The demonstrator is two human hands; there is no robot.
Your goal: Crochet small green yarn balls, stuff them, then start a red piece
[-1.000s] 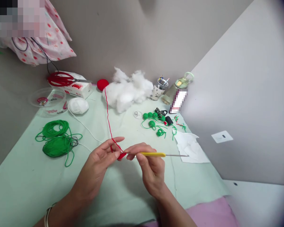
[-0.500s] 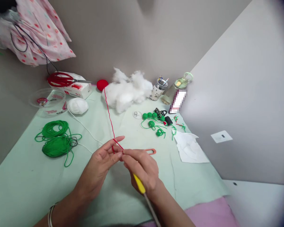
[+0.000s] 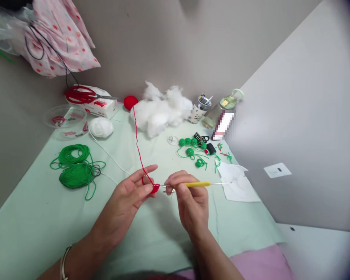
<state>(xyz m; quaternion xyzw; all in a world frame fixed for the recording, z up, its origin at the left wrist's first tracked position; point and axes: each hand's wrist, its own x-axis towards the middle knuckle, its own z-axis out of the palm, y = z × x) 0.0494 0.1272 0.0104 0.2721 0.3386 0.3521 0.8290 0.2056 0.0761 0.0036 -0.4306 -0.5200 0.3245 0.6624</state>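
Observation:
Pinched between the thumb and fingers of my left hand point(image 3: 131, 192) is a small piece of red crochet point(image 3: 155, 189). Red yarn point(image 3: 137, 144) runs from it over my raised forefinger and back to a red ball of yarn point(image 3: 131, 102). My right hand point(image 3: 191, 198) grips a crochet hook point(image 3: 198, 184) by its yellow handle, the shaft lying level and its tip at the red piece's edge. Under the right fingertips shows a small pointed metal bit point(image 3: 165, 191) that I cannot make out.
Green yarn point(image 3: 76, 175) and a white ball point(image 3: 101, 127) lie at left. Behind are scissors point(image 3: 83, 94) on a box point(image 3: 107, 109), white stuffing point(image 3: 160, 111), a pen cup point(image 3: 198, 111) and a bottle point(image 3: 218, 111). Green crocheted balls point(image 3: 189, 152) and white paper point(image 3: 239, 184) lie at right.
My right hand has drawn away to the right from the left fingers. The hook has swung from pointing down toward me to lying level, and the red piece now shows.

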